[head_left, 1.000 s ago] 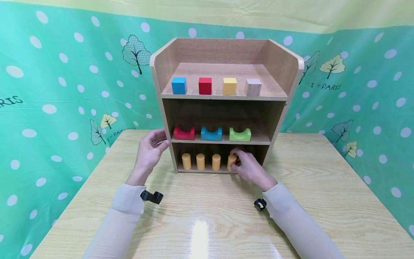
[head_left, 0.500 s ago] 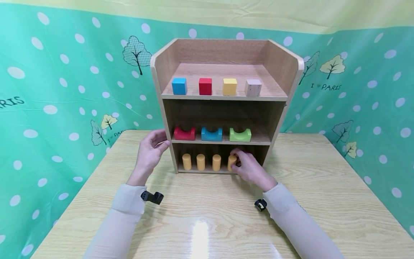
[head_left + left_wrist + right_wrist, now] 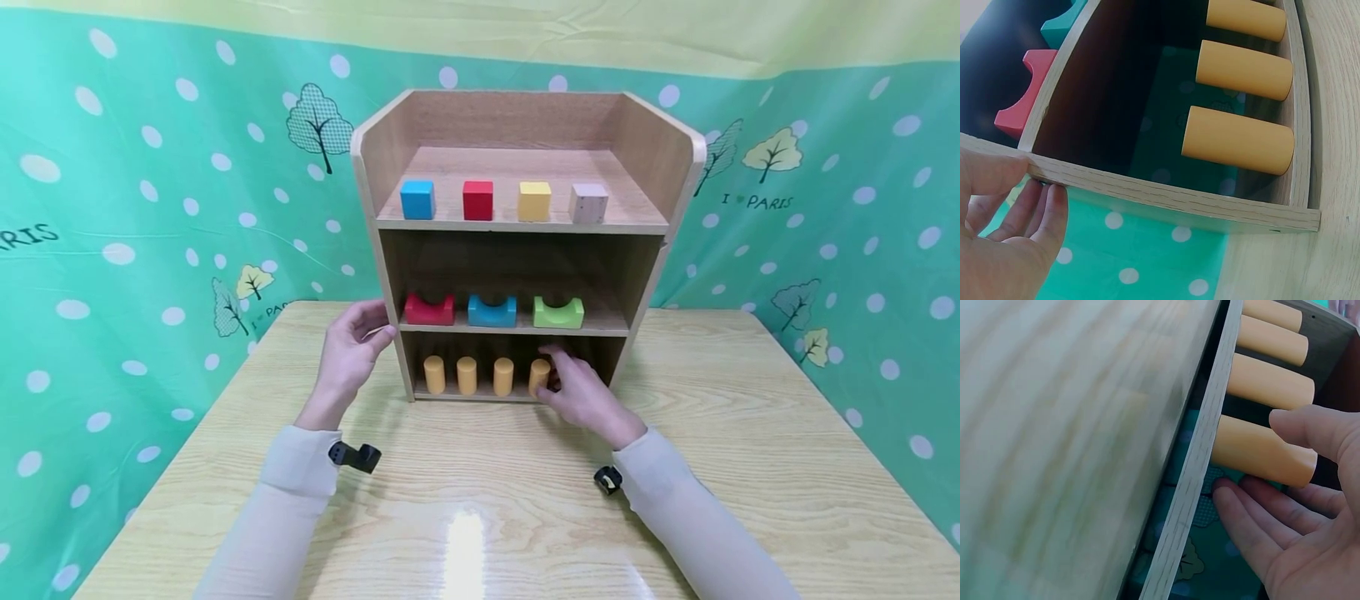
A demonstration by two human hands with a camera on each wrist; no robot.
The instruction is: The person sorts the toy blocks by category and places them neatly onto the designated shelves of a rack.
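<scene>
A small wooden shelf unit [image 3: 517,118] stands on the table. My left hand [image 3: 348,352] holds the front edge of its left side panel, thumb on the edge and fingers against the outside. On the bottom shelf several upright orange-yellow wooden cylinders stand in a row. At the rightmost cylinder [image 3: 538,375] is my right hand [image 3: 583,393], its thumb and fingers spread apart around it. In the right wrist view the thumb overlaps this cylinder [image 3: 1254,450], while the fingers [image 3: 1254,525] lie off its other side.
The middle shelf bears a red [image 3: 429,311], a blue [image 3: 492,312] and a green arch-cut block [image 3: 558,314]. On top sit blue [image 3: 417,200], red [image 3: 477,201], yellow [image 3: 534,202] and pale cubes [image 3: 588,204]. A patterned green cloth [image 3: 150,250] hangs behind the table [image 3: 480,467].
My right hand has loosened from the rightmost cylinder, its thumb and fingers spreading apart. The cylinder stays standing in the row. The left hand keeps its place on the shelf unit.
</scene>
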